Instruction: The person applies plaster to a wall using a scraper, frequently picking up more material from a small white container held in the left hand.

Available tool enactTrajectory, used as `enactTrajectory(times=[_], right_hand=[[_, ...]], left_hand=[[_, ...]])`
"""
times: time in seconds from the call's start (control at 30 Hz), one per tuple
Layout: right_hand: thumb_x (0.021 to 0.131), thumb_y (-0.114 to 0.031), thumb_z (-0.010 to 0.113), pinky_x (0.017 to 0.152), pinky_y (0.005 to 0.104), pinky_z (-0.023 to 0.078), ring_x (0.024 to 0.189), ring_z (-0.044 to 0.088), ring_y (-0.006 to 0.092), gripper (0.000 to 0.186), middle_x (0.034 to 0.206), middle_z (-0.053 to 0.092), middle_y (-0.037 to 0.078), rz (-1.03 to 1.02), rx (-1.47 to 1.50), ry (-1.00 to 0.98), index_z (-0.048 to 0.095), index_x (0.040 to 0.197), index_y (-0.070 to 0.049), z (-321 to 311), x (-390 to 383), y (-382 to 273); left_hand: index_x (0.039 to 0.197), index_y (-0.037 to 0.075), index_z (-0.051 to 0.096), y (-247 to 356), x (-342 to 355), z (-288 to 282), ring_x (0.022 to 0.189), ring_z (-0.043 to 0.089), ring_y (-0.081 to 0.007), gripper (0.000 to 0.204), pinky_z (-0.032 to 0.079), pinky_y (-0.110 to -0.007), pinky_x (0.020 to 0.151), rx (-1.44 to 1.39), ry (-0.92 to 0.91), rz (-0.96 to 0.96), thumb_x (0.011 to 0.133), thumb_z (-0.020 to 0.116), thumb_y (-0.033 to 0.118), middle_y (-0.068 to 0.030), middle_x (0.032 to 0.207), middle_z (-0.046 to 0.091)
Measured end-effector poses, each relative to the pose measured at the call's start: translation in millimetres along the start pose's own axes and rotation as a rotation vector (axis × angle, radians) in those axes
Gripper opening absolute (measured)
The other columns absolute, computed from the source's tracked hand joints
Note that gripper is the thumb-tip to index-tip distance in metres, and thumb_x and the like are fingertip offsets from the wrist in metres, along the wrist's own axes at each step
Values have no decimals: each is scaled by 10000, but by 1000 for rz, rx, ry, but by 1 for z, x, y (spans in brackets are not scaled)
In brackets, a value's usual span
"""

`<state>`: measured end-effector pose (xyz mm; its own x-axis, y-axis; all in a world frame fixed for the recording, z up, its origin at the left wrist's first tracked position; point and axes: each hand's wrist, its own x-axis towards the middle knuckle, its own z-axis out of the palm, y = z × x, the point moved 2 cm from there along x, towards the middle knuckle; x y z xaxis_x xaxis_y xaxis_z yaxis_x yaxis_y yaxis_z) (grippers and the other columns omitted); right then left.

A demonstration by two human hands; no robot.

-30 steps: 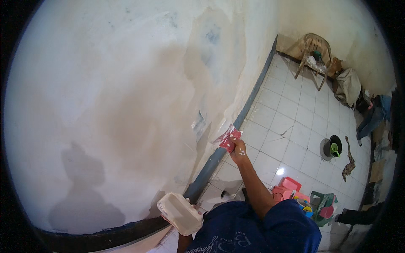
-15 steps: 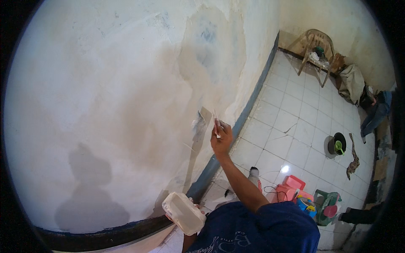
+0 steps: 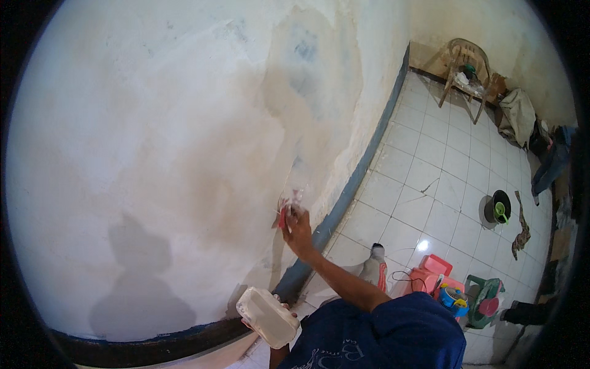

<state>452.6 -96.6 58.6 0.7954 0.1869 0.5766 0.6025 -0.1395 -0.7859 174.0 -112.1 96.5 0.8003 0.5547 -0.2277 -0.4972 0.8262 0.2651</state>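
My right hand grips a red putty scraper against the white wall, low down among patches of beige and bluish filler. Its blade is smeared with pale putty and partly hard to make out. My left hand, mostly hidden, is closed around a shallow rectangular tray of off-white putty, held by my body near the foot of the wall. A grey-blue skirting runs along the wall beside my right forearm.
White floor tiles lie to the right with a dark bucket and green dipper, a rag, pink containers and a green stool. A plastic chair and sack stand behind. My socked foot shows below.
My right hand with the scraper has moved left from beside the skirting, first up, then down onto the wall patch. My foot has come into view. The tray has shifted slightly.
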Motion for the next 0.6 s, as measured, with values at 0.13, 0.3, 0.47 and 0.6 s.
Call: enactTrajectory(times=[0.13,0.3,0.47,0.6], right_hand=[[694,11,717,862,435,464,1057,496,398,571,1216,519,197,-38,44,-39,547,1238,-29,1,-50,-18],[715,32,679,804,406,483,990,560,339,493,1137,566,180,-101,168,-88,584,1195,-31,-48,-82,-13],[814,52,606,590,283,468,761,603,210,320,939,592,132,430,290,243,654,1116,-42,-93,-12,16],[773,76,621,628,296,472,788,590,235,331,925,572,120,33,109,354,679,1078,-41,-90,63,23]], left_hand=[[1453,211,325,-2,-7,-16,1125,481,-451,974,406,-665,885,-76,-20,-74,724,517,826,-174,1354,444],[1473,197,292,0,-15,-25,1174,454,-465,1002,378,-715,895,-110,-31,-102,722,537,813,-194,1404,399],[1450,175,327,-3,-19,-17,1123,487,-445,990,409,-665,888,-60,1,-64,727,521,822,-206,1344,444],[1432,156,355,-1,-20,-9,1083,513,-430,984,434,-625,883,-22,7,-45,730,508,829,-216,1296,481]])
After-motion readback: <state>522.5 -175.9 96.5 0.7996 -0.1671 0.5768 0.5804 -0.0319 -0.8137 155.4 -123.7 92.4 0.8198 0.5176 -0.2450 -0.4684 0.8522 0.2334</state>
